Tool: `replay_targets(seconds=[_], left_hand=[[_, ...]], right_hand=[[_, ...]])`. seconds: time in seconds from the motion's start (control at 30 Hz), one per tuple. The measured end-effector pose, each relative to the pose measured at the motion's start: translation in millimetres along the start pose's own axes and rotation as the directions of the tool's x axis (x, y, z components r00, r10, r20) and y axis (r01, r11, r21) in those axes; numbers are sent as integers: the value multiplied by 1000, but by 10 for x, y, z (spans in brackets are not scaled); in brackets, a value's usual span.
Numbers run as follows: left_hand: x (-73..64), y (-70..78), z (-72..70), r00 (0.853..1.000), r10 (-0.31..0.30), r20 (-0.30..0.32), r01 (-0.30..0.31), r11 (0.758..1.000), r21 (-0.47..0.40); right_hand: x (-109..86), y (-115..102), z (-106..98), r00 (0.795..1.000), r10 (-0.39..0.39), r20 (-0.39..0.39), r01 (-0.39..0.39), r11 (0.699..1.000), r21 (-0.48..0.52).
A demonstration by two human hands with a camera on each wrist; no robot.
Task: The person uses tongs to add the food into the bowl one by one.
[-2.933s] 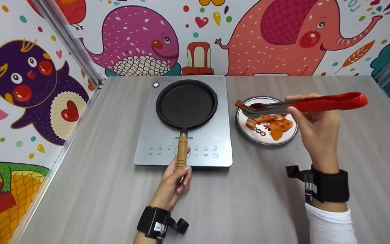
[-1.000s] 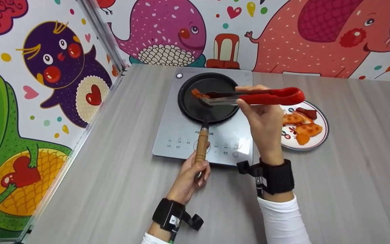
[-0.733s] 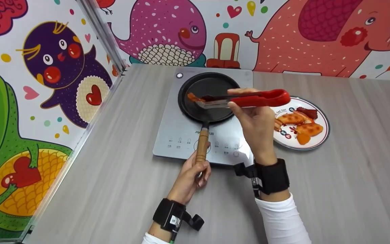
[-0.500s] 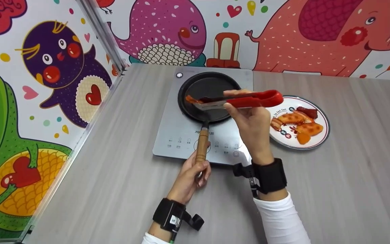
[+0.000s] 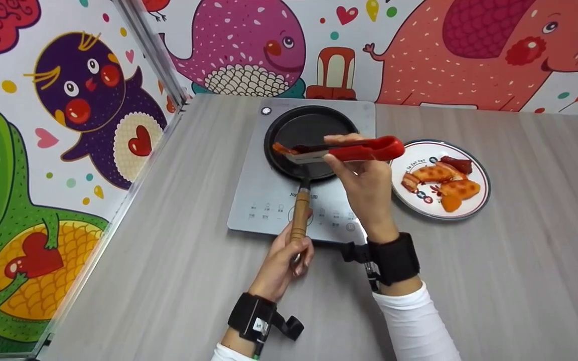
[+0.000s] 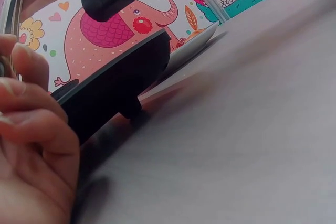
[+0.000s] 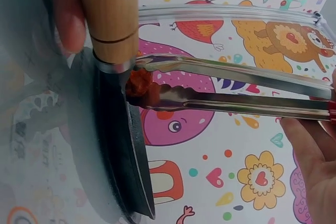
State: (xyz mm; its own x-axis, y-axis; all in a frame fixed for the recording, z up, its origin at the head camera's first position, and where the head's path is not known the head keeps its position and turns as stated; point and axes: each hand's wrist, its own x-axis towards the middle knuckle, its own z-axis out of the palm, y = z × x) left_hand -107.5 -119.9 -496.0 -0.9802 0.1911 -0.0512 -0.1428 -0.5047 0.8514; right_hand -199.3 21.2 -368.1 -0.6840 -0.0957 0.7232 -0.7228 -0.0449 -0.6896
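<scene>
Head: tongs [image 5: 351,151] over pan [image 5: 311,126]; gap separates cooktop [image 5: 264,193] edge, plate [image 5: 419,153] rim.

My tongs [image 5: 367,149]: red and silver
My pan [image 5: 314,125]: black, tan-handled
Plate [image 5: 457,154]: white, ringed in red
My sleeves [image 5: 415,321]: plain white
Bench [image 5: 168,215]: grey, faintly streaked

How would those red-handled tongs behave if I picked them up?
The tongs are probably light for their length, since the metal arms look thin. Those arms would likely flex when squeezed, being long and slender. Their shiny metal might feel slippery.
</scene>
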Motion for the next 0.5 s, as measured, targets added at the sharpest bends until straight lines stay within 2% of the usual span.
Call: replay_targets(seconds=[0.27,0.5], left_hand=[[1,-9,-7,1000,6,3,-6,1000,11],[-4,-7,-7,1000,5,3,-5,1000,7]], right_hand=[[-2,-1,6,1000,18,-2,-18,1000,-15],[4,-7,-5,1000,0,18,0,1000,15]])
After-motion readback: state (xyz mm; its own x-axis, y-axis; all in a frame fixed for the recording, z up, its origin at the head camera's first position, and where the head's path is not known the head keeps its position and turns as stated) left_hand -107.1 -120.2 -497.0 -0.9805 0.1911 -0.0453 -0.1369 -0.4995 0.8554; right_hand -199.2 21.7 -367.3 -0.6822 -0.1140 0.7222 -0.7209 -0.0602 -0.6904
